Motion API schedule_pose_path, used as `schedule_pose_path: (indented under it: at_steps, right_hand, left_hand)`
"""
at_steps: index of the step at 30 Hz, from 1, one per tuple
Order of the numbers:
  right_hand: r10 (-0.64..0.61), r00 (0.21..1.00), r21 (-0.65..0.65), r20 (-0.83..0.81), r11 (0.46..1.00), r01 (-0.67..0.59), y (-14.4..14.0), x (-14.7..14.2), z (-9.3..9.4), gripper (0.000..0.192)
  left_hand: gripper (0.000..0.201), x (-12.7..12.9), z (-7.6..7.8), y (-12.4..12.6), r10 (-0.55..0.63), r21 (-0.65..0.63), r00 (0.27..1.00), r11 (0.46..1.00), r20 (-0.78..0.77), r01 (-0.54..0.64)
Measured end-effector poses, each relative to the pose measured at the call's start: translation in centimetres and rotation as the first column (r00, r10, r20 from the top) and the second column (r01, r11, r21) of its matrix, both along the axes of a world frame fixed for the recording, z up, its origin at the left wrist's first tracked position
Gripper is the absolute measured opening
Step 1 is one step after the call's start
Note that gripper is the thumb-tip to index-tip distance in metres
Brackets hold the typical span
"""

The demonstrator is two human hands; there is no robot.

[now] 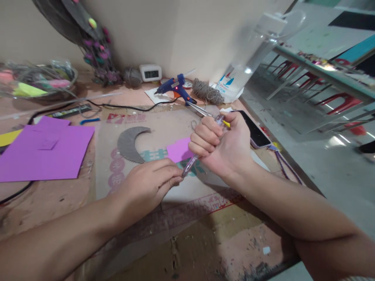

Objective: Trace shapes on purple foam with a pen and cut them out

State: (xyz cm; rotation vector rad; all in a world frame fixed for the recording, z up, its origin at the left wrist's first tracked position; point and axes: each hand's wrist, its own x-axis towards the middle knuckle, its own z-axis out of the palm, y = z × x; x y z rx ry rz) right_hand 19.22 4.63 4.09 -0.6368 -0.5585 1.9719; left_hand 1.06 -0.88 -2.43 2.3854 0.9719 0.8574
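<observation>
Pen over a small purple paper piece; white bag by the wall reads "LOOK".
Right hand (222,150) fists the pen (190,164); left hand (149,183) pinches its tip, just below the purple piece (179,149).

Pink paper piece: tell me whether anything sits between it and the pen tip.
Nothing visible does. The right hand grips the pen in a fist, tip angled down at the left hand, whose fingers pinch the pink paper piece at its lower edge. The exact contact point is hidden by the fingers.
</observation>
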Motion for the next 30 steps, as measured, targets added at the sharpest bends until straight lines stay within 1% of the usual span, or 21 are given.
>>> schedule_pose_path:
  at_steps: [4, 8, 13, 16, 22, 30]
  right_hand:
    - [-0.014, 1.000, -0.034, -0.013, 0.999, 0.013, -0.07, -0.14, 0.18, 0.052]
    - [0.004, 1.000, -0.029, -0.027, 1.000, -0.004, -0.04, -0.20, 0.16, 0.050]
    - [0.012, 1.000, -0.029, -0.020, 1.000, -0.012, -0.05, -0.15, 0.04, 0.052]
    - [0.028, 0.999, -0.014, -0.033, 1.000, -0.028, -0.06, -0.11, -0.10, 0.049]
    - [0.037, 0.998, -0.011, -0.042, 0.999, -0.037, 0.11, -0.14, -0.27, 0.049]
    - [0.019, 1.000, -0.018, 0.001, 1.000, -0.019, -0.25, -0.03, -0.37, 0.052]
  left_hand:
    - [0.011, -0.02, 0.00, -0.01, 0.000, 0.004, 1.000, 1.000, -0.002, 0.000]
    - [0.012, 0.03, 0.10, 0.01, 0.002, -0.005, 1.000, 1.000, -0.012, -0.002]
    - [0.014, 0.03, 0.37, -0.03, 0.007, -0.056, 0.999, 0.998, -0.053, -0.010]
    - [0.014, 0.00, 0.44, -0.05, 0.004, -0.076, 0.998, 0.997, -0.060, -0.008]
    - [0.015, -0.02, 0.46, -0.05, 0.005, -0.088, 0.998, 0.996, -0.067, -0.011]
    - [0.015, 0.04, 0.32, -0.06, -0.006, -0.071, 0.999, 0.997, -0.038, 0.003]
